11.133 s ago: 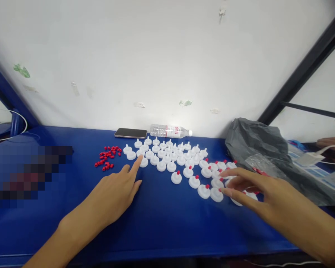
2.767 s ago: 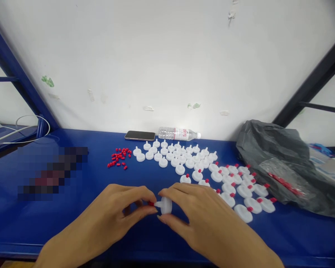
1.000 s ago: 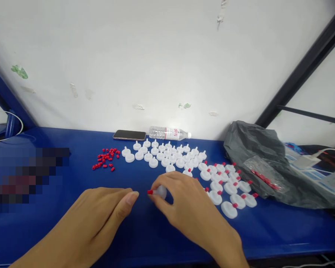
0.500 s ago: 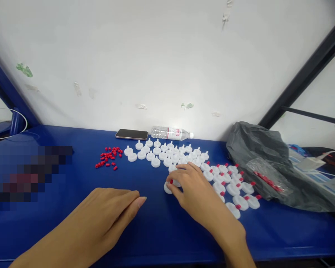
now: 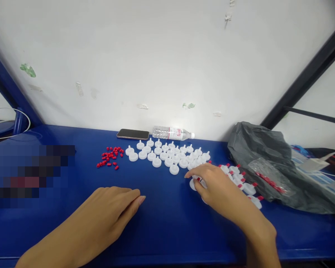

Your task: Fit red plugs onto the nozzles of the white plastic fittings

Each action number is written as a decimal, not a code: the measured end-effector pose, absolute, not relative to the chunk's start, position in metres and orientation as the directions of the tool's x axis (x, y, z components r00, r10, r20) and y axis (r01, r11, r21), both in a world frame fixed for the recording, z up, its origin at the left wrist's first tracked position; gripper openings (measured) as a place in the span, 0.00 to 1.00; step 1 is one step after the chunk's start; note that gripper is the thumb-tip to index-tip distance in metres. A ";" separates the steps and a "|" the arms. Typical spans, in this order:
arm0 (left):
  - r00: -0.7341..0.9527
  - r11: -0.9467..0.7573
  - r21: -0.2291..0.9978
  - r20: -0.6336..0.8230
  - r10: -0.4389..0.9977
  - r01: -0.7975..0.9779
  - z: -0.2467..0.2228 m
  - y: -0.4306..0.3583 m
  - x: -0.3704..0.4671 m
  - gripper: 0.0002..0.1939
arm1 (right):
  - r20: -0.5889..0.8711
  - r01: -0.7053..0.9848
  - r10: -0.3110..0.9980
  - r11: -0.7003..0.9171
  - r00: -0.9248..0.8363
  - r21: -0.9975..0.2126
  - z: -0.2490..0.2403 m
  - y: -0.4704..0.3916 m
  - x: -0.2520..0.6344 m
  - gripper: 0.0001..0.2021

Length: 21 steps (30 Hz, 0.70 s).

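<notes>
My right hand (image 5: 212, 182) is curled over a white nozzle cap (image 5: 194, 185) with a red tip, its thumb and fingers closed around the tip. The cap sits on the blue table beside other red-tipped white caps, some of them hidden under the hand. My left hand (image 5: 114, 208) rests low over the table, thumb pressed along the curled fingers; whatever may be inside is hidden. Beyond the hands stand several white nozzle caps (image 5: 156, 162) with bare spouts. Small red tip covers (image 5: 108, 156) lie scattered to their left.
A phone (image 5: 133, 134) and a lying plastic bottle (image 5: 173, 133) are at the wall. On the right, a dark plastic bag (image 5: 251, 145) carries a clear bag (image 5: 270, 178) of red pieces. A blurred-out patch (image 5: 25, 171) covers the table's left side.
My right hand has moved right, bringing the red-tipped cap from the table's middle to the group of red-tipped caps. My left hand has hardly moved.
</notes>
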<state>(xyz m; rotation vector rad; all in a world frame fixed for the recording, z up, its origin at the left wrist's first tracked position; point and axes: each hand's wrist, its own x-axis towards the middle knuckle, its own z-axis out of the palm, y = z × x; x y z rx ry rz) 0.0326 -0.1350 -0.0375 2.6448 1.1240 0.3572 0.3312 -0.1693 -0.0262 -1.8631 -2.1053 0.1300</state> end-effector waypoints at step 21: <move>0.408 -0.450 0.184 0.227 0.884 0.874 -0.051 -0.103 0.008 0.20 | 0.253 0.991 0.966 0.087 -0.060 -0.099 -0.050 -0.155 0.341 0.22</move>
